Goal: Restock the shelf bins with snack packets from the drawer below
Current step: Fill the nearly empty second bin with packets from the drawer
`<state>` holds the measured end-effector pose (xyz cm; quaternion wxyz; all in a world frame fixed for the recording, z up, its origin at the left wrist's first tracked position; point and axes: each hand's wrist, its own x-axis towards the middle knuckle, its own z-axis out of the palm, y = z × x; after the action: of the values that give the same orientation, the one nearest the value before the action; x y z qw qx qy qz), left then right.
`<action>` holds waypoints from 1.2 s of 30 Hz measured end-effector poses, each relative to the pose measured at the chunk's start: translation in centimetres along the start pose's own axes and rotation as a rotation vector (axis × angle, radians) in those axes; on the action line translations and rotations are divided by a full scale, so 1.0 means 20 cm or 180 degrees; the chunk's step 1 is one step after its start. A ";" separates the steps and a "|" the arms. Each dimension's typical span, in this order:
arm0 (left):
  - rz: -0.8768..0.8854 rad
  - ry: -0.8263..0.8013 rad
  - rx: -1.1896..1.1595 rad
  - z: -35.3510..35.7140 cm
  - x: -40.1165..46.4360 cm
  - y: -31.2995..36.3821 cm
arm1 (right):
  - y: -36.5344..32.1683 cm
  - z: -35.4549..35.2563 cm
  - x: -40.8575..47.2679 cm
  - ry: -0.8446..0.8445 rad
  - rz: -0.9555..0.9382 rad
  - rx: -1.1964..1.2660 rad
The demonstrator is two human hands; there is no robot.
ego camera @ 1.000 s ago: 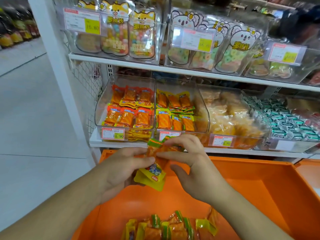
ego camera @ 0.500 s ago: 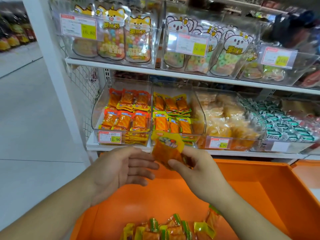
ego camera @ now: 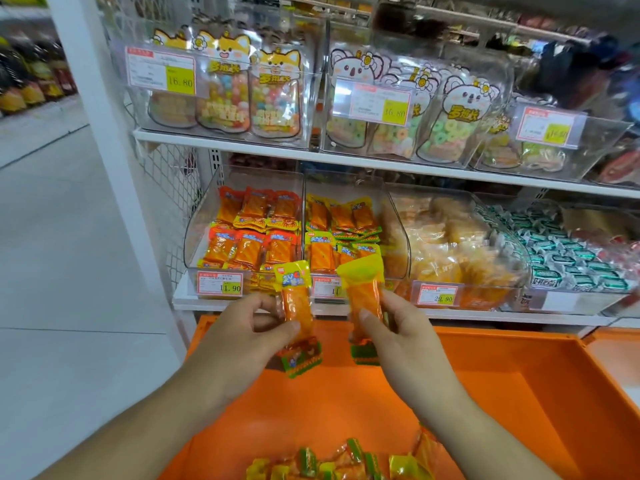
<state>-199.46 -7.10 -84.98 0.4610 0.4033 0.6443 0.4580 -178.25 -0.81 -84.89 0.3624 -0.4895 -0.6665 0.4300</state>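
- The left hand (ego camera: 249,327) pinches one snack packet (ego camera: 296,306) between thumb and fingers, holding it upright above the front of the open orange drawer (ego camera: 519,393).
- The right hand (ego camera: 398,334) pinches a second packet (ego camera: 363,296) the same way, just beside the first; the two packets stand apart, with a narrow gap between them.
- Each packet is a clear sleeve over an orange strip, with a yellow top; the left one has a green and red printed bottom, and blue lettering shows on its top.
- Both packets rise in front of the lower shelf edge, their tops overlapping the fronts of two clear bins.
- The left bin (ego camera: 204,237) holds red-topped orange packets behind a price tag (ego camera: 220,285) reading 11.90; the adjoining yellow-topped bin (ego camera: 388,209) holds packets matching those in hand, in rows, with open room above them under the upper shelf (ego camera: 346,157).
- To the right stand a bin of pale yellow wrapped snacks (ego camera: 450,247) and a bin of green-and-white sweets (ego camera: 571,258).
- More matching packets (ego camera: 346,462) lie loose at the near edge of the drawer, whose orange floor between them and the hands is bare.
- Cartoon-animal candy pouches (ego camera: 225,88) fill the bins on the upper shelf.
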 end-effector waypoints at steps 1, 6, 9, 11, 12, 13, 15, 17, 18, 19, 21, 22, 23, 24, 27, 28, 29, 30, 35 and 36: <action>0.0011 -0.0039 0.0006 0.01 0.00 0.00 | 0.00 0.02 0.00 0.0042 -0.0188 -0.0286; 0.0028 -0.0439 -0.0350 0.12 -0.04 0.01 | 0.02 0.16 -0.06 -0.0348 -0.0607 -0.1282; -0.0047 -0.0460 -0.0552 0.11 -0.03 0.00 | 0.01 0.16 -0.05 -0.0579 -0.0194 -0.0682; -0.0029 -0.0479 -0.0591 0.10 -0.04 0.01 | 0.01 0.15 -0.04 -0.0528 -0.0176 -0.0656; 0.0009 -0.0496 -0.0559 0.10 -0.04 0.01 | 0.01 0.15 -0.04 -0.0483 -0.0202 -0.0715; 0.0047 -0.0500 -0.0516 0.11 -0.05 0.02 | 0.01 0.15 -0.03 -0.0435 -0.0200 -0.0721; 0.0090 -0.0469 -0.0480 0.12 -0.04 0.02 | 0.00 0.15 -0.02 -0.0339 -0.0090 -0.0633; 0.0091 -0.0442 -0.0525 0.12 -0.04 0.01 | 0.00 0.15 -0.02 -0.0345 0.0033 -0.0457; 0.0091 -0.0428 -0.0550 0.12 -0.03 0.01 | 0.00 0.15 -0.02 -0.0356 0.0064 -0.0358; 0.0093 -0.0411 -0.0548 0.12 -0.03 0.01 | 0.00 0.15 -0.02 -0.0363 0.0088 -0.0259; 0.0100 -0.0384 -0.0519 0.12 -0.03 0.01 | -0.01 0.14 -0.03 -0.0392 0.0139 -0.0069; 0.0104 -0.0376 -0.0512 0.12 -0.03 0.01 | -0.01 0.14 -0.02 -0.0437 0.0205 0.0045; 0.0108 -0.0374 -0.0500 0.12 -0.03 0.01 | -0.02 0.14 -0.02 -0.0491 0.0289 0.0171; 0.0114 -0.0371 -0.0474 0.11 -0.02 0.00 | -0.02 0.13 -0.02 -0.0530 0.0350 0.0267; 0.0136 -0.0403 -0.0405 0.11 -0.02 0.00 | -0.03 0.12 -0.02 -0.0516 0.0276 0.0103; 0.0140 -0.0418 -0.0360 0.11 -0.02 0.00 | -0.03 0.13 -0.02 -0.0464 0.0205 -0.0113; 0.0146 -0.0430 -0.0300 0.11 -0.02 0.00 | -0.03 0.13 -0.02 -0.0401 0.0151 -0.0326; 0.0161 -0.0428 -0.0248 0.12 -0.02 -0.01 | -0.02 0.13 -0.02 -0.0316 0.0138 -0.0447; 0.0226 -0.0334 -0.0091 0.12 -0.02 -0.01 | -0.01 0.10 -0.01 -0.0005 0.0411 -0.0208; 0.0213 -0.0337 -0.0092 0.12 -0.02 -0.01 | -0.01 0.09 0.00 -0.0064 0.0444 -0.0180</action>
<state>-197.10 -7.07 -85.46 0.4847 0.4415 0.5985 0.4604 -180.01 -1.26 -85.36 0.3109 -0.5405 -0.6462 0.4400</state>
